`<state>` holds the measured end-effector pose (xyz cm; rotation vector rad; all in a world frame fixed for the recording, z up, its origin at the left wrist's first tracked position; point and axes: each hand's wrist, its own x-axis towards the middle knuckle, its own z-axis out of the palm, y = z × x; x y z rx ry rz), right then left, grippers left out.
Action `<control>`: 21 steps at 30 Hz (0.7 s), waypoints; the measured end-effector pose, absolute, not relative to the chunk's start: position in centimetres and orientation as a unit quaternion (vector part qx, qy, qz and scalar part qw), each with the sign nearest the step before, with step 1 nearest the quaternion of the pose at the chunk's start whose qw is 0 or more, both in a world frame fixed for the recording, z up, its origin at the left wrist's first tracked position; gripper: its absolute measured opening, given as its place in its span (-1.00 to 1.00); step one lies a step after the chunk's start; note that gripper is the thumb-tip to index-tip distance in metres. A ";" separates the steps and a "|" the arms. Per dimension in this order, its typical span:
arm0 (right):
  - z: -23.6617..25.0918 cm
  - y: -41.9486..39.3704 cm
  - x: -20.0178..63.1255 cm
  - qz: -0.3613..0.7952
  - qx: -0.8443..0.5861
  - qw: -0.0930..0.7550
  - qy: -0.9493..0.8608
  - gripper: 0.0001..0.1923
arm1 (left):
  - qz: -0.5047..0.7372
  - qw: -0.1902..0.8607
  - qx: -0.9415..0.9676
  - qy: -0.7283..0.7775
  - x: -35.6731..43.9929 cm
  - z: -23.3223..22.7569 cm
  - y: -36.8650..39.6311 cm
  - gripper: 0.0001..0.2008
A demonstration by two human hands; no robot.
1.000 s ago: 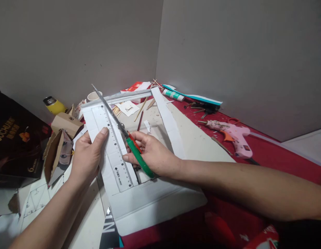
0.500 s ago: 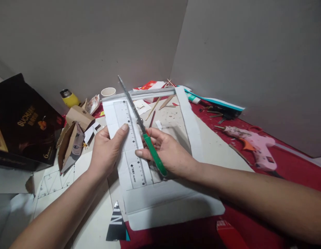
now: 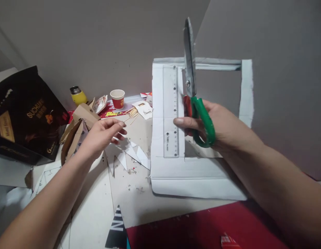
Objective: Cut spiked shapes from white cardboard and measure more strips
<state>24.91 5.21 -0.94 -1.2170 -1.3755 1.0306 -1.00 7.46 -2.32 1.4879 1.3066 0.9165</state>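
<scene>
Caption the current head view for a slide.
Right hand, scissors in grip, pins a clear ruler against a white frame; left hand apart.

The light is dim and cool, fairly even, with no lamp in view. The wall (image 3: pixel 98 41) is a flat mid-grey, while the white frame (image 3: pixel 176 169) is among the brightest surfaces, its near right corner dulled by shade. Soft-edged shadows lie on the table (image 3: pixel 90 207), one along the left forearm (image 3: pixel 56 186) and another on the near side below the frame. The dark box (image 3: pixel 27 117) at far left sinks almost to black. A muted sheen marks the scissors (image 3: pixel 190 62). Small print on the ruler (image 3: pixel 170 110) is too soft to read. Both forearms look stretched toward the edges.
</scene>
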 end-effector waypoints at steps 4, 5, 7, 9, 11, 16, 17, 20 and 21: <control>-0.9 6.1 25.8 0.452 -0.488 0.506 -0.548 -0.57 | 0.328 0.385 0.654 0.563 -2.4 -3.0 8.5 -0.75; -1.1 6.3 26.0 0.461 -0.489 0.501 -0.545 -0.57 | 0.321 0.360 0.664 0.572 -2.8 -3.1 8.8 -0.74; -1.4 6.9 26.1 0.481 -0.497 0.483 -0.537 -0.59 | 0.308 0.311 0.676 0.593 -3.5 -3.1 9.3 -0.72; -2.0 7.5 26.2 0.495 -0.512 0.462 -0.529 -0.59 | 0.293 0.266 0.681 0.617 -4.3 -3.0 9.7 -0.70; -2.7 8.2 26.2 0.502 -0.521 0.450 -0.524 -0.58 | 0.271 0.224 0.680 0.644 -5.2 -2.9 10.0 -0.68; -4.1 9.0 26.5 0.521 -0.526 0.433 -0.514 -0.56 | 0.183 0.134 0.667 0.710 -6.7 -2.8 10.6 -0.73; -4.2 9.1 26.6 0.523 -0.528 0.429 -0.513 -0.56 | 0.165 0.119 0.664 0.719 -6.8 -2.8 10.7 -0.74; -4.6 9.1 26.5 0.530 -0.534 0.418 -0.509 -0.57 | 0.128 0.089 0.662 0.733 -6.7 -3.1 10.8 -0.78; -4.7 9.1 26.5 0.535 -0.535 0.414 -0.506 -0.56 | 0.121 0.086 0.663 0.733 -6.6 -3.3 10.8 -0.79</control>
